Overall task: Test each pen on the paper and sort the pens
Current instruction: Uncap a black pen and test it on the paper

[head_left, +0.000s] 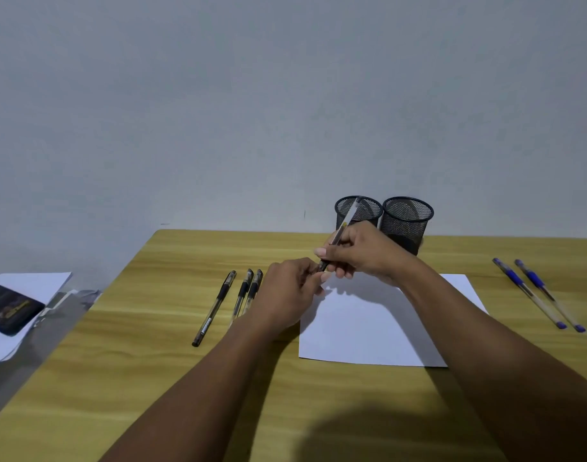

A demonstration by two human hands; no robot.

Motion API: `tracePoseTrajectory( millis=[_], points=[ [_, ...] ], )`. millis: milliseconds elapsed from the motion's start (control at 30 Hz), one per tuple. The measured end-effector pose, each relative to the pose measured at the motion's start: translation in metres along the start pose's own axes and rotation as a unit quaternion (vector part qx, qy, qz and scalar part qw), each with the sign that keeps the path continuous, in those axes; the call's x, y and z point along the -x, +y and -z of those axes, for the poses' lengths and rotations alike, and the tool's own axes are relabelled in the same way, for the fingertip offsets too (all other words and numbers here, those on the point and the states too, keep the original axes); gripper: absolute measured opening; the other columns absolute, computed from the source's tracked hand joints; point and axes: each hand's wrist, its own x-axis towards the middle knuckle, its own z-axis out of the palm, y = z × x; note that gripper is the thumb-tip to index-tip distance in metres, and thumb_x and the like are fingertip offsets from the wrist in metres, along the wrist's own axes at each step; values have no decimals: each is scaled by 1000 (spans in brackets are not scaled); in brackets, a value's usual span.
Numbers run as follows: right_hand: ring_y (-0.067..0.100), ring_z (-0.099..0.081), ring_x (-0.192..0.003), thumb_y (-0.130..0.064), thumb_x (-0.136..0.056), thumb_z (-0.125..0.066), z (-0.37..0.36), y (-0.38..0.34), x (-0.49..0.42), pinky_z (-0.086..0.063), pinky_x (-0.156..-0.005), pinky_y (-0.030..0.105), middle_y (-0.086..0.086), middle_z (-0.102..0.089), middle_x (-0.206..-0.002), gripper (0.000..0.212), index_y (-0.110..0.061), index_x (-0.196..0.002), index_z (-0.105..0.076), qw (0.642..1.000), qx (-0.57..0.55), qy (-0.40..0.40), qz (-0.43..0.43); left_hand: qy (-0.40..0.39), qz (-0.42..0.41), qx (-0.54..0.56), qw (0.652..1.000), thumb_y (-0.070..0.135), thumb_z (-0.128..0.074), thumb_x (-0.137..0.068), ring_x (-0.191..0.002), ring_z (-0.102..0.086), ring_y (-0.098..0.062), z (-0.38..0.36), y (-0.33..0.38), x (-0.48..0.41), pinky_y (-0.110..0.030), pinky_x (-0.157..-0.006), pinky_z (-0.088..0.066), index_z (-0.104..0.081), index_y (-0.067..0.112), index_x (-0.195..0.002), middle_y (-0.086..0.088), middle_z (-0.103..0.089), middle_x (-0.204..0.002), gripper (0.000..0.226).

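Both forearms are stretched across the bench toward the paper. Above the paper's far left corner, a pen is gripped by the right hand and tilted, its upper end toward the wall. Its lower end is pinched by the curled fingers of the left hand. Three black pens are laid just left of the paper, two of them touching. Two blue pens are laid well to its right. Two mesh cups are stood side by side beyond the paper.
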Motion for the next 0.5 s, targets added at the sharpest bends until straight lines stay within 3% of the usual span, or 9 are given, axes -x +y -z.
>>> tracePoseTrajectory(
  millis=[100, 200, 267, 333, 400, 467, 500],
  points=[
    [16, -60, -54, -17, -94, -72, -7, 9, 0, -47, -49, 22, 20, -66, -70, 32, 15, -87, -67, 999, -38, 2, 10, -13, -3, 23, 1000, 31, -59, -100, -64, -65, 7, 3, -1, 3, -8, -58, -41, -72, 15, -93, 5, -77, -76, 22],
    [13, -57, -49, -14, -96, -69, -10, 20, 5, -44, -47, 20, 13, -65, -65, 21, 3, -85, -66, 993, -117, 22, 9, -37, 8, 46, 998, 32, -57, -101, -70, -69, 3, 4, 0, 5, -13, -64, -48, -72, 17, -94, 6, -77, -76, 23],
    [12, -52, -48, -17, -96, -69, -14, 23, 7, -41, -47, 19, 9, -63, -61, 21, -2, -82, -66, 994, -102, 43, 12, -47, 14, 54, 997, 34, -56, -101, -73, -70, -1, 3, 3, 3, -19, -70, -52, -72, 19, -92, 7, -77, -76, 24],
    [11, -49, -47, -20, -96, -71, -20, 21, 6, -40, -48, 19, 5, -61, -57, 23, -4, -80, -65, 994, -51, 88, 25, -40, 7, 42, 998, 33, -55, -102, -68, -69, -3, 1, 4, 1, -25, -68, -53, -71, 18, -87, 6, -76, -73, 26],
    [5, -49, -43, -20, -96, -70, -13, 14, 5, -39, -47, 17, 2, -59, -55, 24, -8, -76, -64, 980, -34, 192, 26, -17, -8, -7, 1000, 29, -54, -102, -56, -61, -2, 2, -5, 3, -25, -58, -47, -67, 17, -78, 3, -74, -67, 30],
    [2, -47, -39, -18, -98, -68, 11, 1, 10, -36, -43, 16, -1, -55, -52, 27, -10, -74, -60, 963, -81, 257, 20, 20, 2, -36, 999, 27, -53, -101, -54, -61, -6, 7, -19, 14, -26, -55, -45, -64, 18, -73, 3, -71, -63, 32],
    [4, -45, -38, -18, -99, -67, 22, -8, 14, -35, -41, 16, -2, -54, -50, 27, -9, -74, -58, 962, -111, 247, 19, 36, 7, -37, 999, 27, -54, -101, -56, -63, -6, 10, -24, 17, -23, -55, -45, -64, 18, -75, 4, -71, -63, 30]
  ],
)
